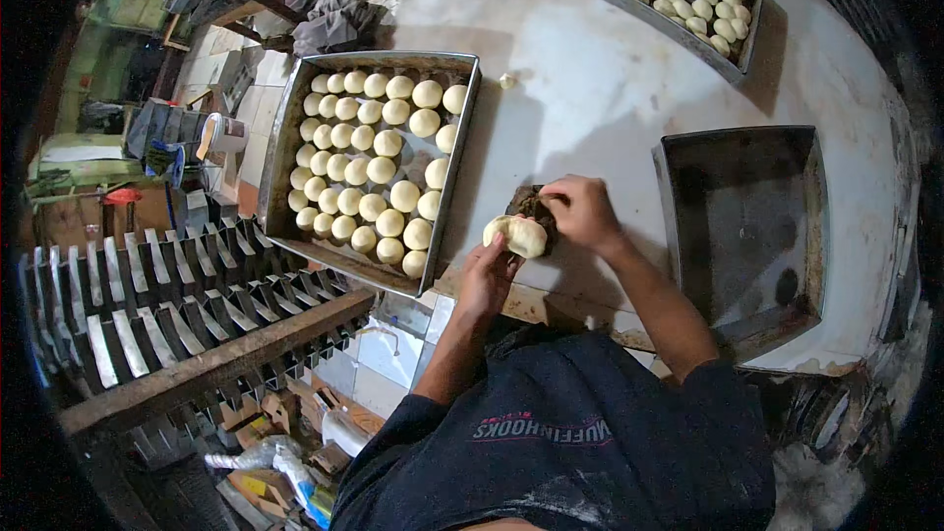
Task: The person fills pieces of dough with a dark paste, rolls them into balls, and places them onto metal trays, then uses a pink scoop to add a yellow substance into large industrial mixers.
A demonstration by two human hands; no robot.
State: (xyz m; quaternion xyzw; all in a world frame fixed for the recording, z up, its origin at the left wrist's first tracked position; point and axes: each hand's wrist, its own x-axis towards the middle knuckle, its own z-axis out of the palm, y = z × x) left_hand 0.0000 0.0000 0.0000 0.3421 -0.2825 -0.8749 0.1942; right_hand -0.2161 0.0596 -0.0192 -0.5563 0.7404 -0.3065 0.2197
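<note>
Nearest the camera: dark shirt, print across it, pale dusting near the hem. Both forearms reach forward from it.

Left hand: grip closed on a dough, thumb on top near its left end, fingers mostly hidden below. Dough is pale, folded-looking, held near the front edge of the surface.

Right hand: just beyond the dough, fingers curled in at a dark lump. Can't tell if that grip has anything pinched; fingertips partly hidden. Lump shows behind and to the right of the dough. Can't tell whether it's on the surface or in the left fingers.

Left tray: metal, rows of pale round balls, a few gaps. Far tray: more balls, packed closer. Right tray: dark metal, near the right forearm, not touching it. Small pale scrap between left and far trays.

Lower left: rack of metal strips, wooden beam along it. White bucket beyond, left of the left tray.
</note>
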